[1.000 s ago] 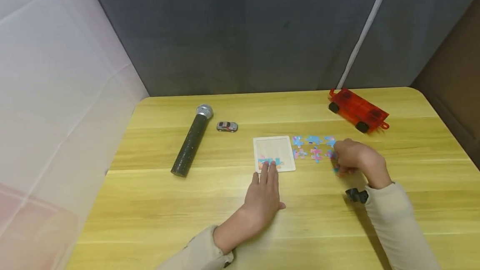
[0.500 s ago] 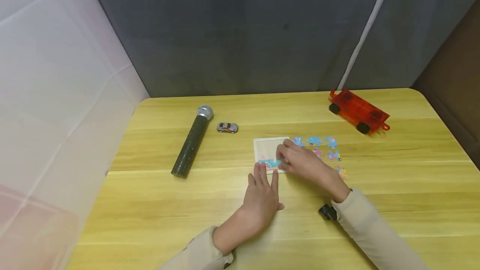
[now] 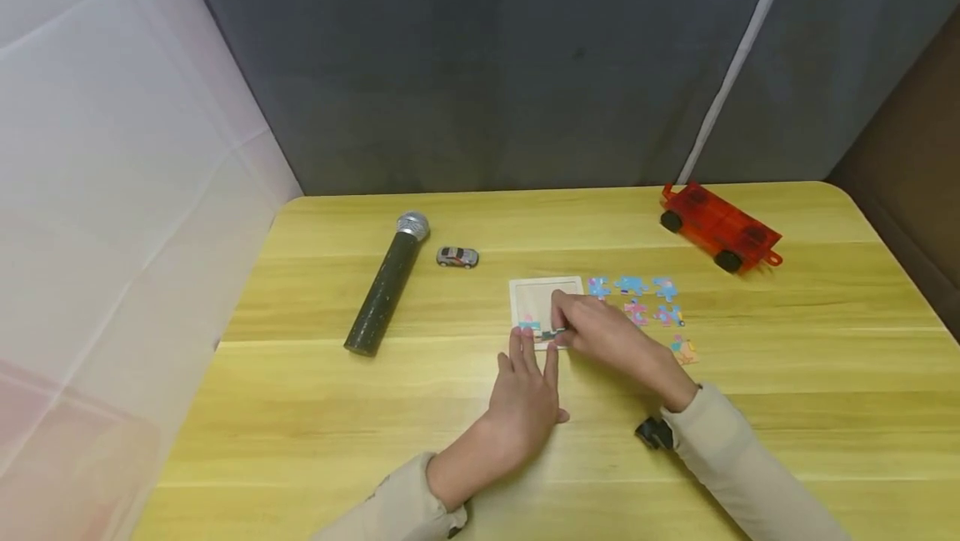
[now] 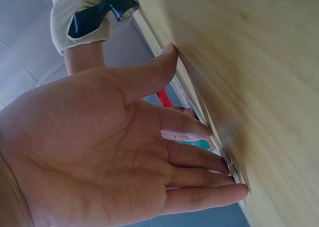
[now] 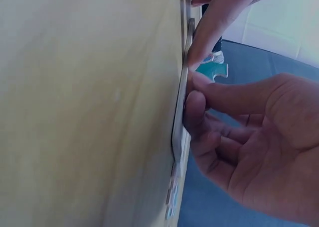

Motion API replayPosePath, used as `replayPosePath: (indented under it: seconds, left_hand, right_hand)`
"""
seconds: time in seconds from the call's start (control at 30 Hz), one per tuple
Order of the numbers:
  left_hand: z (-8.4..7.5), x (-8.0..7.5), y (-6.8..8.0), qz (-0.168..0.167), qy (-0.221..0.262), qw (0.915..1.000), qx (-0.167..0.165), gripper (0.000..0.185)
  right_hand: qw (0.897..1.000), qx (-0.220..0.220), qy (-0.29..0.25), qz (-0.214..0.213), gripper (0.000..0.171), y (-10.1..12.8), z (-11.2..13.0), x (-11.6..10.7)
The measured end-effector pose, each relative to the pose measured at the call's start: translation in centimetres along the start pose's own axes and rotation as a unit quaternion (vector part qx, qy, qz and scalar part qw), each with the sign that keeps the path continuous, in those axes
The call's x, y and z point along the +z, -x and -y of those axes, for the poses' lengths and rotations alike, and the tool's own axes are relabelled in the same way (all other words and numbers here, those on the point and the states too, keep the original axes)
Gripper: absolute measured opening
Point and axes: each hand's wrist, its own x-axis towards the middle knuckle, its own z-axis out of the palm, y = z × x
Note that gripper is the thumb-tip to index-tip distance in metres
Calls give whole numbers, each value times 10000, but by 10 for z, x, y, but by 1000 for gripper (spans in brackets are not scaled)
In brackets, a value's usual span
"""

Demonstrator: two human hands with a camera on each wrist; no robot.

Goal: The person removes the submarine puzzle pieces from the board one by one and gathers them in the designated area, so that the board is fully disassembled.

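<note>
1. The left hand [image 3: 525, 403] is lying flat on the yellow wooden surface [image 3: 300, 408], fingers straight and relaxed, with the fingertips [image 4: 234, 189] touching the near edge of the white puzzle tray [image 3: 543, 295].
2. The right hand [image 3: 607, 337] is reaching in from 4 o'clock of the tray, fingers curled and pinching a puzzle piece [image 3: 553, 333] against the tray's near edge; in the right wrist view the fingertips [image 5: 195, 105] are pressing on the tray rim.
3. The loose puzzle pieces [image 3: 647, 299], blue and pink, are lying just beside the tray at its 3 o'clock.
4. A black microphone [image 3: 386, 284] is lying at 9 o'clock of the tray, with a small grey toy car [image 3: 457, 257] near its silver head.
5. A red toy trailer [image 3: 718, 227] is sitting at 2 o'clock, well apart from the hands.
</note>
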Motion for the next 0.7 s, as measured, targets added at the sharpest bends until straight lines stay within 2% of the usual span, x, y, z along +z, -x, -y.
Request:
replayPosePath:
  seconds: [0.33,0.43,0.5,0.6,0.7]
  left_hand:
    - [1,1,1,-42,-43,10000,39,86]
    - [1,1,1,-103,-27,9999,42,86]
    - [1,0,1,-122,22,9999,44,86]
    - [2,-1,2,-127,26,9999,71,86]
    - [2,1,1,-148,-38,9998,111,86]
  right_hand:
    - [9942,415,-892,438,16,7,-14,-34]
    - [9927,281,-1001,612,10,13,-22,-49]
    - [9914,111,-1018,819,7,19,-29,-61]
    - [9858,1,-1155,1217,16,30,-42,-77]
    - [9745,353,-1411,1707,20,40,-52,-87]
